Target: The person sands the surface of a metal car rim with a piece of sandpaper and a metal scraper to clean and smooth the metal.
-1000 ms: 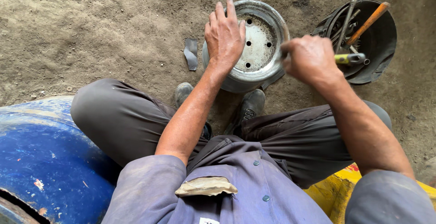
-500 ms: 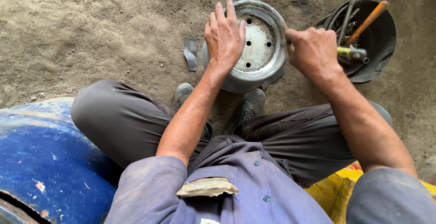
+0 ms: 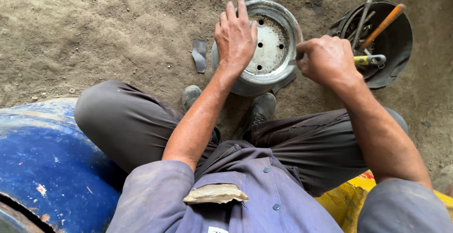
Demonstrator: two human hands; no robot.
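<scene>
Right hand (image 3: 328,60) shifted left to rim (image 3: 264,79) edge, fisted on unclear tool; left hand (image 3: 236,37) spread flat on rim's left side.

We see a round grey metal wheel rim (image 3: 269,49) lying flat on the dirt, open face up, just beyond the shoes. Its dished centre is dusty and pale, pierced by a ring of small dark bolt holes. Its outer lip is worn and dull, the left edge partly hidden.

Right hand (image 3: 328,60) (fisted) drew back from rim (image 3: 283,75).
</scene>
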